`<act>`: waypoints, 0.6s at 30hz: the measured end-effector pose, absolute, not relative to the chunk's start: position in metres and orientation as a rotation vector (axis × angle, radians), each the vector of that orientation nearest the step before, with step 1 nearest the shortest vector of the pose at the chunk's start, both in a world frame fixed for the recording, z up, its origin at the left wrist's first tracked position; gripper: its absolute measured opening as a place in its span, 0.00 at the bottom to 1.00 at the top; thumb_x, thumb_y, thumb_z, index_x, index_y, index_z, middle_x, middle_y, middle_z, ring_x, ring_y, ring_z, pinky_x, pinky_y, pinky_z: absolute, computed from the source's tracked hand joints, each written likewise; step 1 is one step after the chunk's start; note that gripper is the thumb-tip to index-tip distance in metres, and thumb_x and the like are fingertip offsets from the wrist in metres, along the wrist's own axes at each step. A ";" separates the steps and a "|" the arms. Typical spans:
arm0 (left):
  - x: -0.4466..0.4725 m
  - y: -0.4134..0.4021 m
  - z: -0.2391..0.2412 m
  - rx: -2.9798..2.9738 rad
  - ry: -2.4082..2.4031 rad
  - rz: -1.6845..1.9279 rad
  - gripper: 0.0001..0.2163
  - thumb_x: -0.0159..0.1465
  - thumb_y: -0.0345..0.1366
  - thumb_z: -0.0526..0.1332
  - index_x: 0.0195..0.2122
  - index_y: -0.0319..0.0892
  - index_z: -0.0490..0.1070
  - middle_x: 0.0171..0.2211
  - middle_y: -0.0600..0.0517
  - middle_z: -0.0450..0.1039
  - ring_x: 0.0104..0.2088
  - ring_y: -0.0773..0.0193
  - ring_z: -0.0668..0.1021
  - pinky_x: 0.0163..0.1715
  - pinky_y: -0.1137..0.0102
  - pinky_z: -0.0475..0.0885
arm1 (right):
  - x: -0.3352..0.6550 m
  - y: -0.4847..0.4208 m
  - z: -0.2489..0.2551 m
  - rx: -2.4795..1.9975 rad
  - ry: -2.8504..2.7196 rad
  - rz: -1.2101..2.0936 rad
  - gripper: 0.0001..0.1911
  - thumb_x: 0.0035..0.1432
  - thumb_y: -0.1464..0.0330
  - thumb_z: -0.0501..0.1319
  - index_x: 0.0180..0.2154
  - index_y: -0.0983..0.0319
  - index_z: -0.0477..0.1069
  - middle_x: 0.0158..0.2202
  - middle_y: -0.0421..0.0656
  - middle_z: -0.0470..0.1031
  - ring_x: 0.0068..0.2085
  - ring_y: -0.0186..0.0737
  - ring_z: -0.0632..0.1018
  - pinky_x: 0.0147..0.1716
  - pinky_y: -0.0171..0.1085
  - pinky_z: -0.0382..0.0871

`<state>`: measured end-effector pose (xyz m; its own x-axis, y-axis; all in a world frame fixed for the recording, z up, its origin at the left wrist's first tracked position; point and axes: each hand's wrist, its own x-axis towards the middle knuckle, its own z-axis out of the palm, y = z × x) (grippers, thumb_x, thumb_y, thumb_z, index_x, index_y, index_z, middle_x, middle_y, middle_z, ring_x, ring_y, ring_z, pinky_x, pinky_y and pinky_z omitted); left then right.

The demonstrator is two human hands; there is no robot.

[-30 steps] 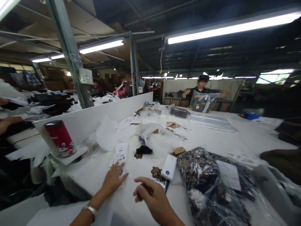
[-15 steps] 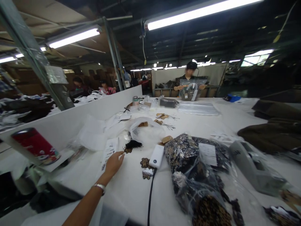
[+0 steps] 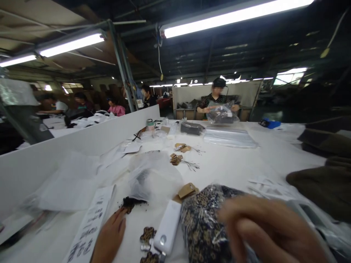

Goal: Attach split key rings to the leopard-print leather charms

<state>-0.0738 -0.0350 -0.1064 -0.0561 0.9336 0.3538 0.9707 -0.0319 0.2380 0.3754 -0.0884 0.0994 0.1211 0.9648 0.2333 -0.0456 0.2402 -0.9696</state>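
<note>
My left hand [image 3: 110,233] rests low on the white table with its fingers stretched out. Its fingertips touch a small leopard-print piece [image 3: 128,208] beside a heap of small black bits [image 3: 134,201]. At the lower right, my right hand [image 3: 268,228] is raised in front of a clear plastic bag of leopard-print items [image 3: 205,219]. Motion smears its bent fingers, and I cannot see anything held. Between the hands lie a leopard-print flower-shaped piece [image 3: 147,235] and a white power bank [image 3: 168,226] with a cable.
A paper strip with handwriting [image 3: 91,226] lies left of my left hand. Farther back are a translucent bag [image 3: 153,175], brown tags with strings [image 3: 176,159] and stacked clear bags [image 3: 229,137]. Dark fabric [image 3: 320,186] is on the right. A co-worker [image 3: 218,98] handles a bagged item across the table.
My right hand has come into view at the lower right. The view has shifted, so the table things sit lower and farther left. My left hand now reaches the small leopard-print piece.
</note>
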 end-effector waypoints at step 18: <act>-0.050 -0.030 -0.009 -1.674 -2.823 -1.379 0.27 0.58 0.54 0.58 0.57 0.52 0.67 0.58 0.50 0.71 0.55 0.47 0.75 0.49 0.57 0.77 | 0.248 0.087 0.061 -1.325 -2.258 0.873 0.30 0.51 0.78 0.55 0.55 0.53 0.72 0.46 0.44 0.81 0.48 0.47 0.79 0.49 0.38 0.67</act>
